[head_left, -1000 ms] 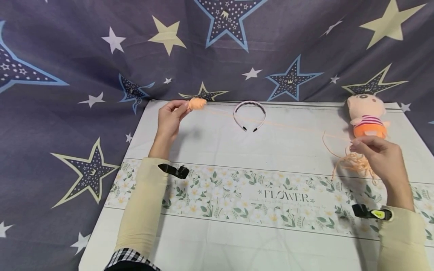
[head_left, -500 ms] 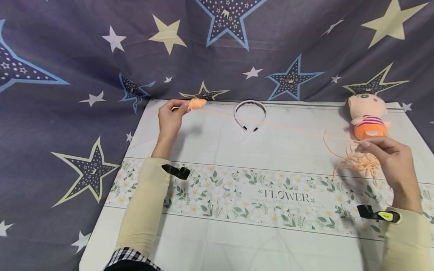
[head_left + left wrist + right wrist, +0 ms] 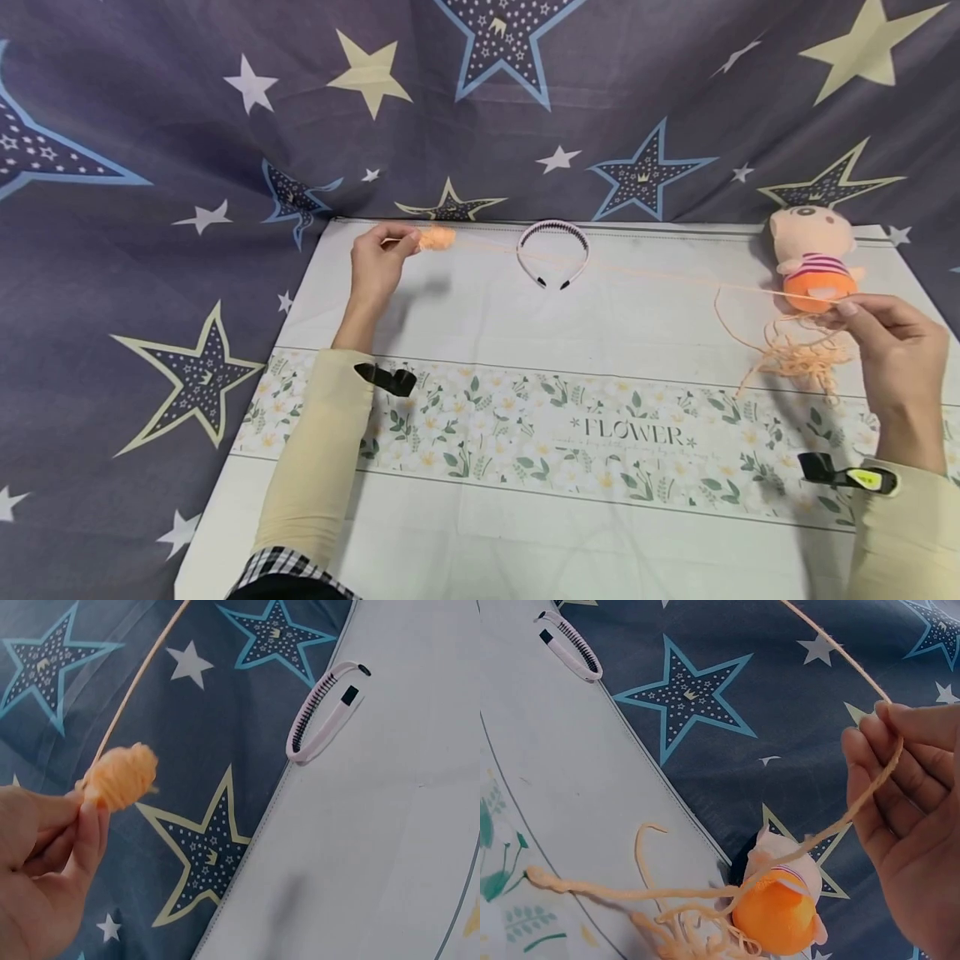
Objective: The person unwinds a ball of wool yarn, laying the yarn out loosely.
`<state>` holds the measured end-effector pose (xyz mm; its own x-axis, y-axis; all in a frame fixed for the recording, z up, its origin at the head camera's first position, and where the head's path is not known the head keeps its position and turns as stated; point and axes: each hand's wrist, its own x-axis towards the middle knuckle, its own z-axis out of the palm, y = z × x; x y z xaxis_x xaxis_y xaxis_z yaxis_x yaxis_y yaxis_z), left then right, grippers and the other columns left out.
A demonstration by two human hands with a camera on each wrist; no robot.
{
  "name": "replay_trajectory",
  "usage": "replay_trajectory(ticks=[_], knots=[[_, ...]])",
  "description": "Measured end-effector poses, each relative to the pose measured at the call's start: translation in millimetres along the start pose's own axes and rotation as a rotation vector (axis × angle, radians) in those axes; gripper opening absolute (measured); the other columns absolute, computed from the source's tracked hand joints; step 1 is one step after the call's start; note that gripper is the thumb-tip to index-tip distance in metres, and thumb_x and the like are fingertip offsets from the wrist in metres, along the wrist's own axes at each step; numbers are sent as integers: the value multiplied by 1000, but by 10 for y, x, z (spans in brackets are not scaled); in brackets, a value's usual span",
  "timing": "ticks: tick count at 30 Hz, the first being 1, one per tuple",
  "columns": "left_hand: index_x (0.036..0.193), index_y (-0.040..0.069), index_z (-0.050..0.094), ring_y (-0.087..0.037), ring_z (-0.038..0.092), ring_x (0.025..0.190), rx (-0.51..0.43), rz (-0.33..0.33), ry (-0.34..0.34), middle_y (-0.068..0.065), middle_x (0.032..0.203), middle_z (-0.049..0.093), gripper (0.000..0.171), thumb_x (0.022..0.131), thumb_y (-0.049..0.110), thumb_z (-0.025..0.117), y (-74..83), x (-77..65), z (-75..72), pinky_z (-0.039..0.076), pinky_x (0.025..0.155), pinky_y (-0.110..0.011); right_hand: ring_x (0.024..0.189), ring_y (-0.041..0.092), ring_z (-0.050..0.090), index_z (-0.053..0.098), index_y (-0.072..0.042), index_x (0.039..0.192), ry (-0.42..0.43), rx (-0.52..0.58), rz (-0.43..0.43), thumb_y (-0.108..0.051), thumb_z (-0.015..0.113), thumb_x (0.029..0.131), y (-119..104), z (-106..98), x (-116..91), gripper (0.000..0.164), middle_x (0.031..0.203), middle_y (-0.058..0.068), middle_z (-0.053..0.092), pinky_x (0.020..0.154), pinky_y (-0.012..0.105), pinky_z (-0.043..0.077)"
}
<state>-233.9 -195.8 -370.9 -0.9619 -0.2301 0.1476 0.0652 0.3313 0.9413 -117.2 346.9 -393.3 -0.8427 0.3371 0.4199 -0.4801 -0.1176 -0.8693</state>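
Note:
My left hand (image 3: pixel 378 265) pinches one end of a small wound ball of orange yarn (image 3: pixel 124 776) between thumb and fingers, held up over the table's back left. From that ball a strand of yarn (image 3: pixel 660 276) runs across to my right hand (image 3: pixel 900 354), which pinches it between thumb and fingertips at the right side. Past the right fingers the strand hangs down in a curve, seen in the right wrist view, toward a loose tangle of yarn (image 3: pixel 806 362) lying on the table below the hand.
A plush toy (image 3: pixel 817 258) with a striped top and orange bottom is at the back right, just behind the tangle. Behind the strand lies a pale pink headband (image 3: pixel 553 225) at the table's back edge. A star-printed cloth (image 3: pixel 510 150) rises behind the table (image 3: pixel 480 325).
My right hand has moved to the right with the strand pinched in it. The yarn ball in my left hand has turned and dipped slightly; the left arm stays nearly in place.

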Motion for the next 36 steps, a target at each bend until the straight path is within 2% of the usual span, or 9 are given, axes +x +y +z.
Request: replay_trajectory(ticks=[5,9,14,20,27,30,36], knots=[[98,1,68,-11,66,85,-106,0,-158,-4,98,65,15,90,13,67,-35,10,-42,57,83,-24,67,15,64,62,22,95,109,-55,-13,8,64,86,-15,-20,41,17,75,9,69,72,18,53],[95,-2,66,-11,65,84,-204,-25,-281,-5,97,64,10,90,6,66,-68,23,-88,58,81,-22,68,14,64,64,18,95,173,-83,1,4,67,85,-20,-24,64,18,76,8,69,71,16,53],[97,-3,62,-15,64,88,-319,-88,-394,-7,102,58,8,92,4,61,-84,25,-85,59,85,-31,67,14,63,64,17,94,184,-88,8,3,68,85,-19,-22,70,17,76,8,69,70,16,53],[98,-1,59,-19,63,88,-463,-180,-438,-11,103,55,6,95,2,55,-95,-5,-46,58,86,-38,67,14,65,64,19,95,171,-65,-7,5,67,84,-16,4,67,17,76,9,69,69,16,54],[97,-1,58,-21,67,90,-507,-212,-479,-10,107,63,6,96,1,53,-115,-19,-26,57,88,-38,68,14,65,63,20,97,151,-87,-23,5,67,85,-25,38,73,20,76,8,70,70,17,53],[96,0,56,-21,68,89,-525,-230,-493,-10,106,63,5,96,-1,51,-120,-26,-28,58,86,-37,68,14,65,62,21,98,142,-94,-31,5,67,85,-28,53,75,21,76,8,70,69,17,53],[99,1,55,-20,66,92,-623,-244,-540,-11,107,60,11,95,-8,49,-156,-44,-18,58,85,-32,68,13,65,62,21,98,119,-100,-50,4,66,86,-33,71,75,21,77,7,70,70,17,53]])
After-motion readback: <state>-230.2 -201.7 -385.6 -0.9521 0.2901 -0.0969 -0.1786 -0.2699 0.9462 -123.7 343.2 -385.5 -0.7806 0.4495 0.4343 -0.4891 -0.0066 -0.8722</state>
